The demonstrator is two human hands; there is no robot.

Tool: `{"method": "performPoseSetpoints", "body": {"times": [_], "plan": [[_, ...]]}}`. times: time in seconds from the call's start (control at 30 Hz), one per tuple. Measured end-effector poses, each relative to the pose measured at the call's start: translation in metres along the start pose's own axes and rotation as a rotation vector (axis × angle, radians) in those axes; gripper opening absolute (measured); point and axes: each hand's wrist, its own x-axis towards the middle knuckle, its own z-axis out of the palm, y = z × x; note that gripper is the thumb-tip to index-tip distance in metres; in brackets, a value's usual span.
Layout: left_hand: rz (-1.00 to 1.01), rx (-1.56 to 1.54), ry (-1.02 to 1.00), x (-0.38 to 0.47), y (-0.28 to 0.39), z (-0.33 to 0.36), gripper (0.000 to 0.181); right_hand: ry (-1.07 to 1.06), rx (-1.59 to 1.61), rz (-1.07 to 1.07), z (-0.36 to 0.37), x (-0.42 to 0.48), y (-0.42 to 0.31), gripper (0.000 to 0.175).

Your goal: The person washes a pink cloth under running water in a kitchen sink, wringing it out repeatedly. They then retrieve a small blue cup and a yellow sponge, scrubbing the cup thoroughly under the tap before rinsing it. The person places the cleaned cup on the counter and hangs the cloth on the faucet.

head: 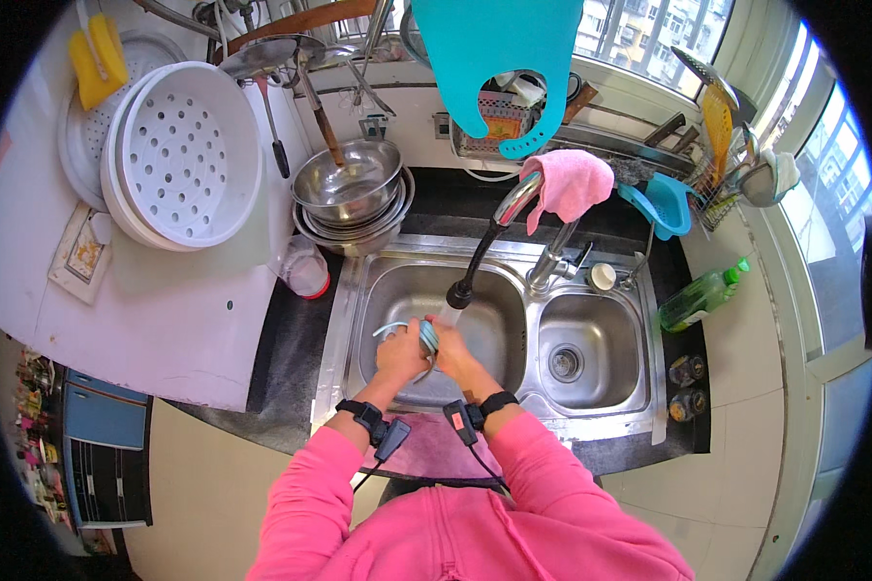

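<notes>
My left hand (400,357) and my right hand (450,347) are close together over the large basin of a stainless steel sink (505,348). Between them they grip a light blue item (427,335), mostly hidden by the fingers; a pale blue strip sticks out to the left, and its exact kind cannot be told. Water runs onto it from the black spray head (459,294) of the faucet (517,200). A pink cloth (568,185) hangs over the faucet's spout.
Stacked metal bowls (349,190) and a plastic jar with a red rim (307,270) stand left of the sink. White perforated steamer trays (189,156) lean farther left. A green bottle (701,298) and small jars (687,370) are on the right. A turquoise bib (498,43) hangs above.
</notes>
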Motion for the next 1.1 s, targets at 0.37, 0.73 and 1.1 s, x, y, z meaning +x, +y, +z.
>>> {"method": "performPoseSetpoints", "body": {"times": [0.37, 0.73, 1.1], "plan": [[-0.071, 0.001, -0.021, -0.008, -0.002, 0.004, 0.064, 0.111, -0.351, 0.189, -0.002, 0.001, -0.029, 0.030], [0.193, 0.316, 0.325, -0.003, 0.009, 0.035, 0.058, -0.046, -0.438, -0.216, -0.008, -0.008, -0.032, 0.033], [-0.012, -0.979, -0.689, 0.043, -0.035, 0.004, 0.083, -0.262, 0.160, 0.072, 0.015, -0.057, -0.083, 0.026]]}}
